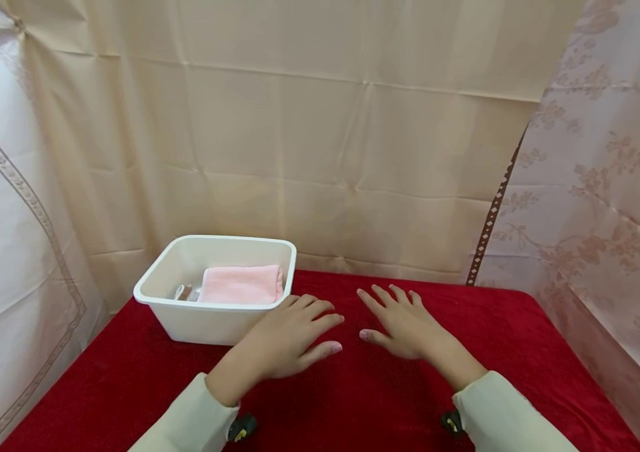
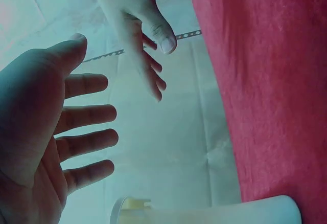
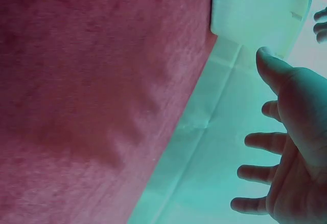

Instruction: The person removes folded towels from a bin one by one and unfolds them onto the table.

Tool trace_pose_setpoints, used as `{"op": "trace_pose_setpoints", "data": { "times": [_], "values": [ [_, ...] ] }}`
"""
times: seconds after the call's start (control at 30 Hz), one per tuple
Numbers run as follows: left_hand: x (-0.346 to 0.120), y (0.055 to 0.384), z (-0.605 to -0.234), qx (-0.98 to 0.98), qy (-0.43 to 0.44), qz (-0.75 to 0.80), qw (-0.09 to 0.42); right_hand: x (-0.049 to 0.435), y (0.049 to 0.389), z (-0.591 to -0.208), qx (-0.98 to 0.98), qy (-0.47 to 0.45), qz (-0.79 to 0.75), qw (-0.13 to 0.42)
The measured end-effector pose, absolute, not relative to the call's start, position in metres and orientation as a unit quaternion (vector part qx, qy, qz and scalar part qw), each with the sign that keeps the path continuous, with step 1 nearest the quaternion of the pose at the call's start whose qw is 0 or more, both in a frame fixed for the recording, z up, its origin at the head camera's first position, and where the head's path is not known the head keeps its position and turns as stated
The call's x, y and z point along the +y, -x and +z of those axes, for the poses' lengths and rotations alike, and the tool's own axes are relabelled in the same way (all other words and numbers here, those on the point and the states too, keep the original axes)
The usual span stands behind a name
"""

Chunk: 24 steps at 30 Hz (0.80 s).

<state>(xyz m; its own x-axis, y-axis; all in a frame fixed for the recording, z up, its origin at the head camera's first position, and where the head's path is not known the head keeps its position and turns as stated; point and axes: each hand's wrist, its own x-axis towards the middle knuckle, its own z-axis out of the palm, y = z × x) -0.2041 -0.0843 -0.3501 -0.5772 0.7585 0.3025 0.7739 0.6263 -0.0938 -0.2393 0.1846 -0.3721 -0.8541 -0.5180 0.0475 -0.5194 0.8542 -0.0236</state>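
Both hands hover over a red cloth, palms down with fingers spread, holding nothing. The left hand (image 1: 292, 336) is beside the near right corner of a white plastic basin (image 1: 213, 323) and overlaps it in the head view; whether they touch I cannot tell. In the basin lies a folded pink towel (image 1: 241, 284). Left of the towel is a small brown and white item (image 1: 184, 292), too small to make out. Farther right is the right hand (image 1: 407, 326), thumb pointing toward the left one. The left wrist view shows the left fingers (image 2: 87, 116) straight and apart.
The red cloth (image 1: 342, 402) covers the table. A beige curtain (image 1: 320, 138) hangs behind it. Pale patterned curtains stand at the left (image 1: 9, 207) and right (image 1: 613, 188). Dark wrist devices (image 1: 242, 428) show under both sleeves.
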Motion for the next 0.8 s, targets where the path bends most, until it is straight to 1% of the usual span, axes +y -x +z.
{"op": "trace_pose_setpoints", "data": {
  "times": [0.2,0.43,0.57,0.8],
  "values": [
    [-0.094,0.207,-0.347,-0.891,0.411,-0.032,0.187,0.17,0.249,-0.36,-0.958,-0.287,0.007,0.025],
    [-0.112,0.21,-0.343,-0.903,0.382,-0.051,0.188,0.15,0.263,-0.347,-0.941,-0.33,-0.003,0.07],
    [-0.124,0.21,-0.342,-0.91,0.363,-0.059,0.189,0.135,0.268,-0.338,-0.937,-0.343,-0.008,0.069],
    [-0.148,0.215,-0.342,-0.909,0.338,-0.087,0.225,0.112,0.276,-0.326,-0.929,-0.363,-0.006,0.07]
  ]
}}
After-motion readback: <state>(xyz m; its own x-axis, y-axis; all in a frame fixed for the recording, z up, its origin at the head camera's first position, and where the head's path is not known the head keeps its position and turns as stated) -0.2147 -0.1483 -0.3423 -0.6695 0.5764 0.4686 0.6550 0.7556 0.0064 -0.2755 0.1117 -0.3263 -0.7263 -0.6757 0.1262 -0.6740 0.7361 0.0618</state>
